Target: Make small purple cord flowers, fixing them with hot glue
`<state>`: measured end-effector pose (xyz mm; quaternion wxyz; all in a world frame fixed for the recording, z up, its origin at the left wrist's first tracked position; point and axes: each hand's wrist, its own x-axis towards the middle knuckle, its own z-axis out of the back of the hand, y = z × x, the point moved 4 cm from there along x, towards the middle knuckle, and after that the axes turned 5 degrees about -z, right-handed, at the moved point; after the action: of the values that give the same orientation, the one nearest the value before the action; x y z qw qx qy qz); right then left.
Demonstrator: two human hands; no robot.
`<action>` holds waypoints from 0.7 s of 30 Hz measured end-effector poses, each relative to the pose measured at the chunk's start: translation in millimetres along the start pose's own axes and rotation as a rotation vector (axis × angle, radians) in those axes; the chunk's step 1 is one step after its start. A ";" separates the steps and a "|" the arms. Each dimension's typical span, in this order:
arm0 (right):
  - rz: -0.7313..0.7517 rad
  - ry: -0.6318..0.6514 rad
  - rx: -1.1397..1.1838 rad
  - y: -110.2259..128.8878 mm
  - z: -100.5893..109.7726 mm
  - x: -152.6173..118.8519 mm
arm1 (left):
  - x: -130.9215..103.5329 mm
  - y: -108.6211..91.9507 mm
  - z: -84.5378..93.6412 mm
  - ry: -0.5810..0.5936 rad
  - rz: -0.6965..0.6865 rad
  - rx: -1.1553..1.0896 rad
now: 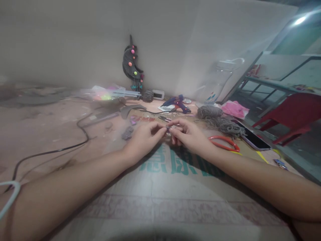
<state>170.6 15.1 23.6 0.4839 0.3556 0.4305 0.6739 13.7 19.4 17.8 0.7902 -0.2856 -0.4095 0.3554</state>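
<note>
My left hand [146, 138] and my right hand [188, 134] meet over the cardboard sheet, thumbs and index fingers pinched together. Between the fingertips is a small dark grey piece [168, 128], mostly covered and too blurred to name. Just beyond the hands lies a thin pointed metal tool [165, 118]. Left of my left hand are a grey lumpy piece [127, 133] and a small purple piece [132, 120]. By my right forearm is a red-orange loop handle [224, 144], perhaps of scissors. A grey yarn skein [209, 112] rests behind it.
A purple glue gun [177, 103] lies at the back, below a grey moon ornament [130, 63] on the wall. A black cord [54, 152] curves across the left. To the right are a phone [254, 138], pink wrapping [235, 109] and a red chair [296, 112].
</note>
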 end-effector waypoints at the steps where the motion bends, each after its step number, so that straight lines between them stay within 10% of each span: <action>1: -0.012 0.011 0.018 -0.7 -0.8 0.4 | -0.1 -0.3 0.0 0.002 0.000 0.000; 21: 0.002 -0.055 0.035 -3.4 1.8 0.6 | 0.9 4.4 -4.5 0.046 0.099 -0.162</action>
<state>173.3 16.7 21.2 0.4885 0.3828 0.4285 0.6566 16.5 22.0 12.7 0.7552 -0.3764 -0.4042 0.3531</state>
